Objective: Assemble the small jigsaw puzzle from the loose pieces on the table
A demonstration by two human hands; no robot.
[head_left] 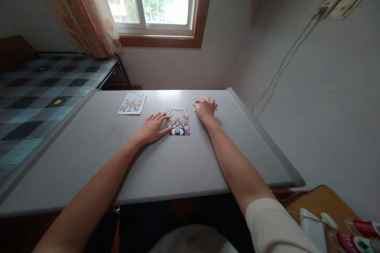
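I'm in what looks like a bedroom, in a home or perhaps a dormitory; I can't tell which. To my left stands a metal-framed bed (44, 87) spread with checked cloth (62, 81). Ahead of me, a flowered orange curtain (81, 12) hangs beside a barred, wood-framed window (145, 4), with a green tree (152, 2) outside. The walls (320, 95) are plain and pale, and on my right a cable (280, 70) trails down from a socket (344, 7). A jigsaw puzzle (179, 131) lies on my tabletop (89, 138), and red containers (366, 228) lie on a wooden surface (323, 197) low at my right.
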